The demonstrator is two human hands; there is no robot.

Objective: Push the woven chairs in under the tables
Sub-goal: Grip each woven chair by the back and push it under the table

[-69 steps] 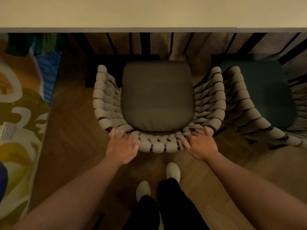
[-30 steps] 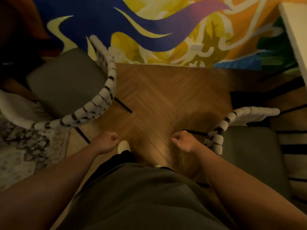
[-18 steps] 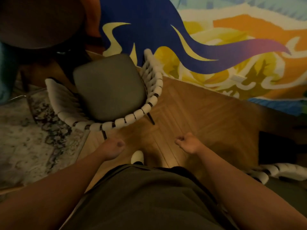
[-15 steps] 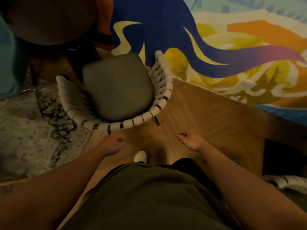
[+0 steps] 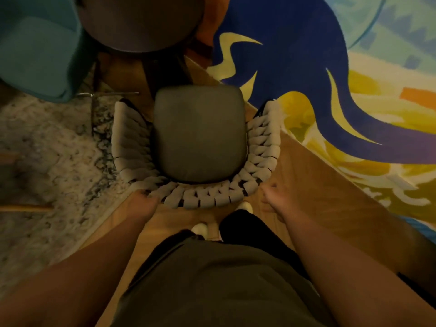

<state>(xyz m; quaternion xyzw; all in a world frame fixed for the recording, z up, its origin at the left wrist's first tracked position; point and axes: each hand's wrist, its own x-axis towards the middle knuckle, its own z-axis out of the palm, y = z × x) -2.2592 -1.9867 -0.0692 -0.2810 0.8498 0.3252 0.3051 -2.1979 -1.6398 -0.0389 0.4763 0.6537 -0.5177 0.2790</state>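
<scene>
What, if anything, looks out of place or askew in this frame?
The woven chair stands pulled out from the round dark table, its whole seat exposed rather than tucked under. Nothing looks spilled or damaged.

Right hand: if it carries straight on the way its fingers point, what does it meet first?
The woven chair, at the right rear corner of its backrest. The right hand is nearly on it; the blur hides whether the fingertips touch.

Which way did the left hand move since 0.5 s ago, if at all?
Yes. The left hand went forward to the woven chair: earlier it was short of the backrest, now it grips the rim.
</scene>
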